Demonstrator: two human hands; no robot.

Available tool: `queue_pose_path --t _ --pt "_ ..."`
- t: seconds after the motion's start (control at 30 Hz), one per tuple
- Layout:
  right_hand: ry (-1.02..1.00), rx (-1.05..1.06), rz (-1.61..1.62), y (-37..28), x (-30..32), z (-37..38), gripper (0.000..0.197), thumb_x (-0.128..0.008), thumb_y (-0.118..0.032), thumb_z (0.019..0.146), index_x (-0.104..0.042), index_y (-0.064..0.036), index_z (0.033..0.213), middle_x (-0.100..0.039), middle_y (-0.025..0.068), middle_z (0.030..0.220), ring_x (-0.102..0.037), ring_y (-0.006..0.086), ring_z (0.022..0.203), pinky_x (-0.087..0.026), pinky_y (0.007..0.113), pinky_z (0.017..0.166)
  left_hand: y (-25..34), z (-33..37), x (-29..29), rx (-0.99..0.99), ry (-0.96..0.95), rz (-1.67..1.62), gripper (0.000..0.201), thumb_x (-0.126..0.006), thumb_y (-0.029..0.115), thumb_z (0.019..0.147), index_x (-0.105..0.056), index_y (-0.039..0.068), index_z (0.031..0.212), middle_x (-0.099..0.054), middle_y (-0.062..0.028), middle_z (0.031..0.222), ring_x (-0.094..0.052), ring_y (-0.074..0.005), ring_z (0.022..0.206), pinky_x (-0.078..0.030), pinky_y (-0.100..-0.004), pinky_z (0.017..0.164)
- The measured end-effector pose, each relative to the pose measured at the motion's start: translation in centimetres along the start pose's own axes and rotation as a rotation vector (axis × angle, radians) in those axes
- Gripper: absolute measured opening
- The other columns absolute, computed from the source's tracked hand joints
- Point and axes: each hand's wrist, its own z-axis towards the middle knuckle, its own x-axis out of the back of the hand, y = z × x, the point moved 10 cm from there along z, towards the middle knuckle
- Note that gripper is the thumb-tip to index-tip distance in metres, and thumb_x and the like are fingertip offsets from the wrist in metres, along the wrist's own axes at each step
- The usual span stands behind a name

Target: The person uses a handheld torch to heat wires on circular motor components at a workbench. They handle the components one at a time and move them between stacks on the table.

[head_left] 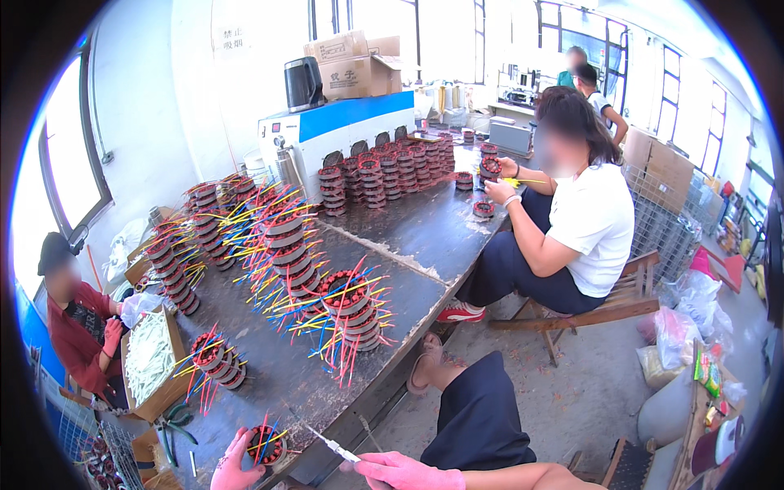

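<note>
My left hand (235,467), in a pink glove, curls its thumb and fingers around the left edge of a small motor stator (278,451). This stator has a red and dark ring with blue, yellow and red wires, and it rests at the table's near edge. My right hand (407,473), also gloved in pink, is closed on a slim white-handled tool (337,448). Its thin metal tip points up and left, apart from the stator. A short stack of wired stators (219,359) stands beyond my left hand. A pair of pliers (169,430) lies left of it.
Tall wired stator stacks (287,245) fill the dark table (384,237). At left, a person (77,327) sits by a box of white tubes (174,371). At right, a co-worker (592,220) holds a stator. A blue-white machine (359,114) stands behind; bags (682,335) lie right.
</note>
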Motion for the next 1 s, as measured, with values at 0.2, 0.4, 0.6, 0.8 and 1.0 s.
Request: queue_pose_path --t 0.2,0.4,0.6,0.8,1.0 --pt "0.088 0.015 -0.073 -2.7 -0.5 -1.2 0.031 -0.05 -0.031 0.1 -0.066 -0.0075 0.112 -0.051 -0.0042 0.061 -0.044 0.0048 0.054 -0.034 0.022 0.049 0.4 -0.2 -0.1 0.013 0.047 0.162 0.083 -0.073 0.011 0.064 -0.042 0.002 0.141 -0.039 -0.0221 0.146 -0.034 -0.0306 0.14 -0.034 -0.0366 0.111" --pt "0.116 -0.014 -0.119 -2.5 0.1 -0.9 0.028 -0.053 -0.031 0.098 -0.069 -0.0081 0.099 -0.052 -0.0035 0.059 -0.045 0.0052 0.052 -0.034 0.023 0.049 1.3 -0.5 0.1 -0.147 0.096 0.208 0.073 -0.064 0.003 0.075 -0.04 0.006 0.144 -0.046 -0.0221 0.14 -0.054 -0.0324 0.118 -0.043 -0.0367 0.099" --pt "0.146 -0.023 -0.1 -2.8 0.3 -1.4 0.028 -0.053 -0.031 0.098 -0.068 -0.0082 0.099 -0.052 -0.0039 0.058 -0.044 0.0053 0.051 -0.034 0.023 0.048 3.2 -0.7 0.0 -0.134 0.115 0.408 0.075 -0.068 0.012 0.075 -0.039 0.009 0.144 -0.047 -0.0253 0.138 -0.055 -0.0421 0.112 -0.048 -0.0422 0.093" --pt "0.01 0.007 0.01 0.0 0.3 -0.3 0.041 -0.046 -0.036 0.102 -0.056 -0.006 0.129 -0.04 -0.0037 0.062 -0.037 0.006 0.057 -0.03 0.023 0.053 -0.2 0.0 -1.2 -0.074 0.052 0.518 0.076 -0.067 0.005 0.07 -0.041 0.007 0.141 -0.042 -0.0223 0.144 -0.05 -0.0412 0.12 -0.041 -0.0435 0.103" --pt "-0.007 -0.016 0.042 0.3 0.4 -0.3 0.041 -0.045 -0.037 0.103 -0.056 -0.0058 0.128 -0.039 -0.0036 0.062 -0.036 0.0063 0.056 -0.029 0.024 0.053 -1.3 0.0 -0.4 -0.107 0.007 0.528 0.079 -0.069 0.011 0.069 -0.038 0.003 0.141 -0.043 -0.0234 0.142 -0.047 -0.0411 0.123 -0.04 -0.0428 0.104"
